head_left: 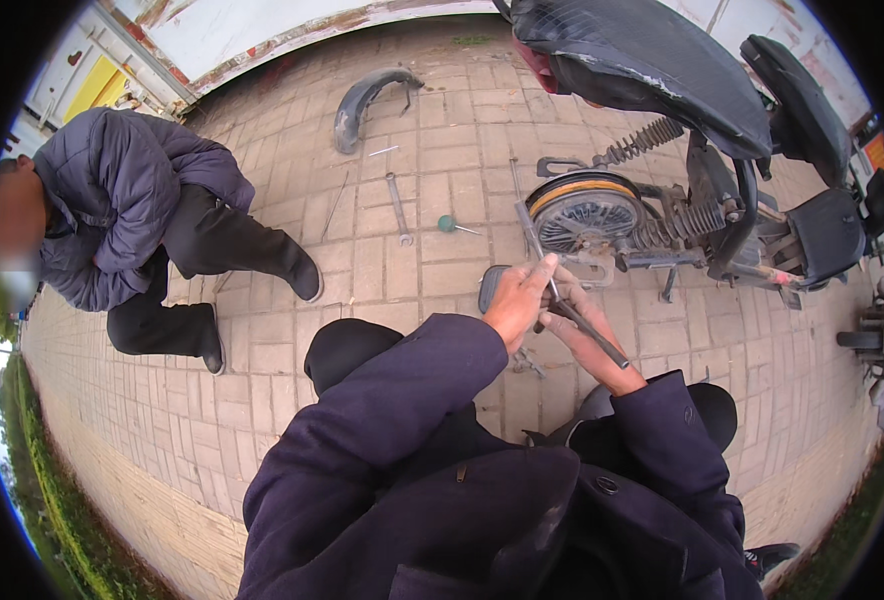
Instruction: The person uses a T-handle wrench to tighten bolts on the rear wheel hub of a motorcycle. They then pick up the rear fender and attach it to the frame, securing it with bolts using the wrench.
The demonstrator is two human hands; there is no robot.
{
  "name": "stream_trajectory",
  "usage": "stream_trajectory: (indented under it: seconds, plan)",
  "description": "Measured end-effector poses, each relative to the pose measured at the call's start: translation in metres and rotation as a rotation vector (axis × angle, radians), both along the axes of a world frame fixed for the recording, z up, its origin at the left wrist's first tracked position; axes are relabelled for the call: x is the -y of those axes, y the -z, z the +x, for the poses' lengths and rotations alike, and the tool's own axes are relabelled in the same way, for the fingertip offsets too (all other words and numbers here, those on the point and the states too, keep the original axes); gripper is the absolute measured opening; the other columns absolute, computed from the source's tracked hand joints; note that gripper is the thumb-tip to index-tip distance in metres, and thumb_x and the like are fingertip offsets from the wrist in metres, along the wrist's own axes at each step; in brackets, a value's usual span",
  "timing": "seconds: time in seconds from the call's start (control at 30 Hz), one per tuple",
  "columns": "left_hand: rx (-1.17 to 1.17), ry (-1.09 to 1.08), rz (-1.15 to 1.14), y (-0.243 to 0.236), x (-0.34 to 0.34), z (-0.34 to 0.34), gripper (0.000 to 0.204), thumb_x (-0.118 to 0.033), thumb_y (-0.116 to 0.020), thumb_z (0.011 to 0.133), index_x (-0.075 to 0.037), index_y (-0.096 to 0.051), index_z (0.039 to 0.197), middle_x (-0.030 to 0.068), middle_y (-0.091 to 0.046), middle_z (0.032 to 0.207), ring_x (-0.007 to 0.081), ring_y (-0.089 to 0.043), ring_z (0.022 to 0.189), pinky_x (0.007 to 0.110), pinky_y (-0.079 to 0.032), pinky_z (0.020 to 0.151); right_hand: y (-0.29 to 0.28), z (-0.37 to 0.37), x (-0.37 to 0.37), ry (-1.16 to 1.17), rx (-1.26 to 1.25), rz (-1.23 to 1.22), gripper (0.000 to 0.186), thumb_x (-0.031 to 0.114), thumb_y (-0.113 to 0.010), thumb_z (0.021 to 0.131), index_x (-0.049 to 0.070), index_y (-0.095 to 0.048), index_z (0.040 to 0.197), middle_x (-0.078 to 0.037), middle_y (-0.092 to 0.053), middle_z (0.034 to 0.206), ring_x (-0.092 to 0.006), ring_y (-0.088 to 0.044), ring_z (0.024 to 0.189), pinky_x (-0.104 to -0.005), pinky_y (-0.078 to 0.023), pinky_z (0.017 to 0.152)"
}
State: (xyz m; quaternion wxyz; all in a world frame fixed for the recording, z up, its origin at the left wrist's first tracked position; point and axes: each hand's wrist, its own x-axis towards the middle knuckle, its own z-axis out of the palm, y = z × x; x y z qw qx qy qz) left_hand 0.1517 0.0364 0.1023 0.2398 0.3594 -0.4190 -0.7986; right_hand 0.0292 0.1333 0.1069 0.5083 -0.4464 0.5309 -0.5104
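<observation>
We are holding a slender metal bar [594, 334] out in front of our knees, slanting from the left side of a wheel [584, 222] down toward our right wrist. Our left hand [514, 303] is pinching it between thumb and fingers; our right hand [580, 347] is lying against the bar's darker lower length, its fingers pointing forward (we cannot tell how tightly it is gripping). Whether the far end is touching the wheel, we cannot tell.

The wheel, banded in orange, is sitting at the end of a vehicle with a worn black seat [652, 65]. On the brick paving [452, 345], a wrench [397, 205] and a green-handled screwdriver [447, 223] are lying near each other, and a curved black mudguard [357, 108] is resting farther off. To our left, another person [112, 190] in a dark padded jacket is sitting with knees bent.
</observation>
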Motion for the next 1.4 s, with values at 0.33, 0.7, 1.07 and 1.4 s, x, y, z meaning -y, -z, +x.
stream_trajectory:
  seconds: [0.33, 0.7, 1.07, 1.4]
  plan:
    - [0.007, -0.643, -0.157, -0.026, 0.083, 0.066, 0.039, -0.041, -0.046, 0.108, -0.007, -0.051, 0.089, 0.0019, -0.042, 0.062, 0.016, -0.045, 0.057, 0.037, -0.048, 0.068, 0.014, -0.022, -0.022, -0.178, -0.458, 0.16, 0.043, 0.032, -0.064, 0.098, 0.0, -0.054, 0.125, -0.018, -0.068, 0.107, -0.0329, -0.066, 0.1, -0.0425, -0.051, 0.087]
    - [-0.052, -0.527, -0.041, -0.027, 0.075, 0.062, 0.034, -0.041, -0.044, 0.109, -0.011, -0.048, 0.091, -0.0024, -0.034, 0.063, 0.0115, -0.034, 0.055, 0.03, -0.038, 0.067, 0.024, -0.034, -0.03, -0.156, -0.625, 0.073, 0.036, 0.031, -0.062, 0.096, 0.001, -0.056, 0.116, -0.021, -0.069, 0.1, -0.0393, -0.065, 0.097, -0.0469, -0.049, 0.084]
    - [-0.063, -0.564, -0.068, -0.042, 0.068, 0.063, 0.033, -0.039, -0.045, 0.109, -0.011, -0.05, 0.093, -0.0035, -0.034, 0.063, 0.0102, -0.033, 0.055, 0.029, -0.037, 0.065, 0.034, -0.03, -0.016, -0.081, -0.549, 0.126, 0.037, 0.034, -0.066, 0.093, 0.002, -0.058, 0.111, -0.019, -0.069, 0.092, -0.0384, -0.066, 0.09, -0.0481, -0.05, 0.079]
    - [-0.058, -0.567, -0.038, -0.041, 0.063, 0.058, 0.034, -0.039, -0.046, 0.108, -0.009, -0.052, 0.094, -0.0036, -0.034, 0.062, 0.0097, -0.033, 0.056, 0.028, -0.036, 0.064, 0.033, -0.032, -0.016, -0.073, -0.607, 0.11, 0.032, 0.031, -0.065, 0.094, 0.003, -0.059, 0.109, -0.017, -0.07, 0.089, -0.0371, -0.067, 0.089, -0.0473, -0.05, 0.079]
